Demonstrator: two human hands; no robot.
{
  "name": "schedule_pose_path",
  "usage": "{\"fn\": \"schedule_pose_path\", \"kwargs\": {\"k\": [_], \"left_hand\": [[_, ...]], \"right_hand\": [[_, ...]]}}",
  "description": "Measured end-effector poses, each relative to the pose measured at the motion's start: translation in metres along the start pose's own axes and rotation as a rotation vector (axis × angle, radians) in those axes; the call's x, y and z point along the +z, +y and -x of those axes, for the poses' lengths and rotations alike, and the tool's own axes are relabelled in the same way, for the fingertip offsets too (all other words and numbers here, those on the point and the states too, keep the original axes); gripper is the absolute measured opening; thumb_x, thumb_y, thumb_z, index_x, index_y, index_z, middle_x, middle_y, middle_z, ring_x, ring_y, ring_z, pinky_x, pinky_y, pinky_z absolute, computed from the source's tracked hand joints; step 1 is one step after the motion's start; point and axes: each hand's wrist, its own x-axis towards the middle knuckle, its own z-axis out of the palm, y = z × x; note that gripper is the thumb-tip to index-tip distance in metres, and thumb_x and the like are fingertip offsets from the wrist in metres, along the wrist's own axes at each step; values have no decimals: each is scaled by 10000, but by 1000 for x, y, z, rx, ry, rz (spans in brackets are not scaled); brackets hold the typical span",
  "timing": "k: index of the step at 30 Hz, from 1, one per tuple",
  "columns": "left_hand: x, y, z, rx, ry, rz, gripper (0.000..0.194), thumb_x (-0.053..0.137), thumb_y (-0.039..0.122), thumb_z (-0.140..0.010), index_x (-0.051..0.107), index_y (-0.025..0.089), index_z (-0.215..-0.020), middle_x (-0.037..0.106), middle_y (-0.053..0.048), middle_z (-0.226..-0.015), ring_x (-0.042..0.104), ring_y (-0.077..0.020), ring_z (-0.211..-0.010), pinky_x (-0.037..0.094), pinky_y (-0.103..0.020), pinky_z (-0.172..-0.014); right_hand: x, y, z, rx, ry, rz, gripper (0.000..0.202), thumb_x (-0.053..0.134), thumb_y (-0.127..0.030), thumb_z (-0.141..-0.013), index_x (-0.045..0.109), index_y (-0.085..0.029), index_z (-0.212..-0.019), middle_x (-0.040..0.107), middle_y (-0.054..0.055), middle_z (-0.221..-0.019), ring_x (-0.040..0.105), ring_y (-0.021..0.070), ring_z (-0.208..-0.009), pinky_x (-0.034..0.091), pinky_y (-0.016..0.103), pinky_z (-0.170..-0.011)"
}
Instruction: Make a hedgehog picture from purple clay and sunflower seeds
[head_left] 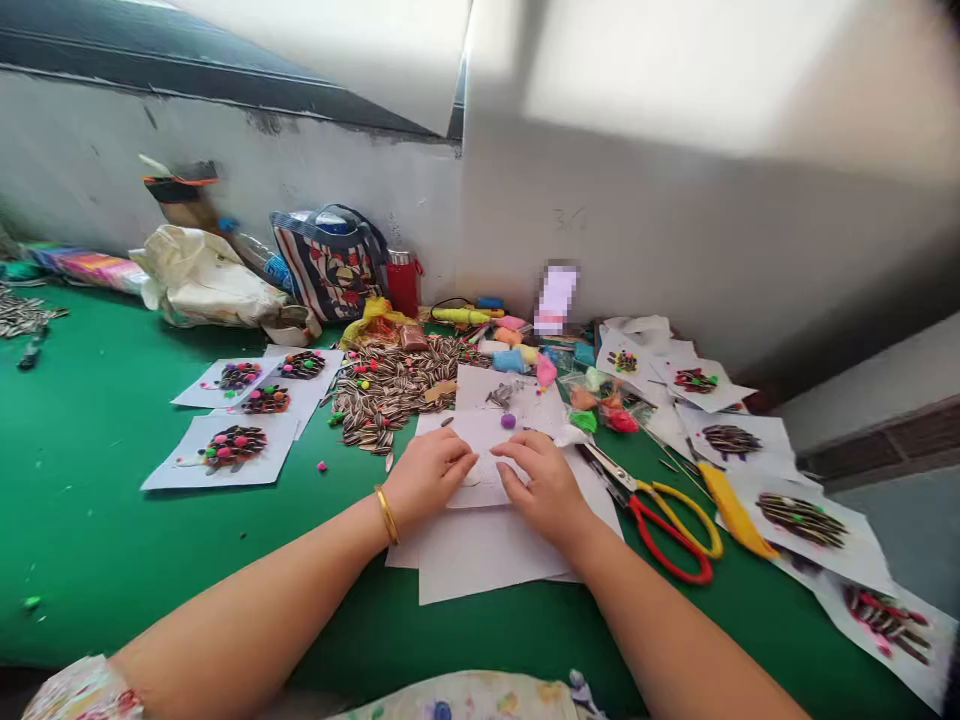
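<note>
White paper sheets [480, 555] lie stacked on the green table in front of me. My left hand [431, 475] rests at the left side of the top sheet, thumb and fingers close together beside a small white piece [471, 479]; whether it grips anything is hidden. My right hand [541, 482] is on the right side of the sheet, with thumb and forefinger apart and nothing between them. A purple ball [508, 421] sits just beyond the hands, and a single dark seed [447, 422] lies above my left hand.
A seed pile [394, 385] lies behind left. Red-and-yellow scissors [667, 520] are beside my right forearm. Seed-decorated papers [251, 470] flank both sides. Clay pieces [546, 370], a striped bag [330, 265] and a red bottle [403, 285] stand farther back.
</note>
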Motion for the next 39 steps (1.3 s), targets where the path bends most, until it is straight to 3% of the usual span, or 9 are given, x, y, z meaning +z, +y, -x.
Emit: {"fn": "schedule_pose_path", "kwargs": {"k": [3, 6, 13, 21, 29, 39], "left_hand": [[2, -1, 1, -41, -3, -17, 74, 638, 211, -832, 712, 210, -840, 638, -21, -840, 584, -170, -820, 427, -280, -728], [2, -2, 1, -53, -10, -53, 101, 671, 179, -787, 734, 225, -851, 646, -19, -860, 592, -168, -812, 429, -278, -713], [8, -5, 2, -9, -53, -85, 191, 625, 169, -836, 767, 231, -947, 687, -32, -888, 622, -170, -833, 454, -282, -761], [12, -9, 3, 14, -68, -83, 168, 653, 197, -832, 778, 239, -937, 693, -31, -869, 630, -176, -832, 458, -290, -783], [4, -3, 2, 1, -5, -1, 198, 577, 256, -904, 768, 211, -883, 664, -38, -825, 602, -164, -795, 450, -283, -742], [7, -2, 3, 51, 45, 312, 332, 521, 411, -942, 711, 180, -798, 615, -37, -773, 578, -159, -774, 452, -279, -720]], "right_hand": [[-1, 0, -1, 2, -9, 5, 225, 562, -170, -881, 673, -228, -1068, 627, 63, -999, 572, 222, -992, 461, 384, -884], [-1, 0, -1, 15, -24, 7, 219, 563, -173, -882, 676, -229, -1062, 626, 64, -997, 573, 223, -988, 463, 380, -877], [0, -1, -2, 41, -59, 13, 198, 568, -176, -884, 683, -219, -1040, 624, 59, -977, 569, 218, -960, 455, 380, -869], [2, 1, -1, 50, -88, 19, 199, 569, -187, -885, 688, -222, -1041, 626, 63, -977, 565, 219, -952, 455, 385, -871], [2, 1, -2, 34, -79, 6, 195, 588, -177, -877, 689, -226, -1037, 627, 56, -968, 569, 216, -948, 457, 381, -864], [5, -13, -4, -19, 28, -142, 132, 638, -230, -887, 705, -253, -999, 613, 40, -889, 565, 196, -877, 469, 358, -794]]}}
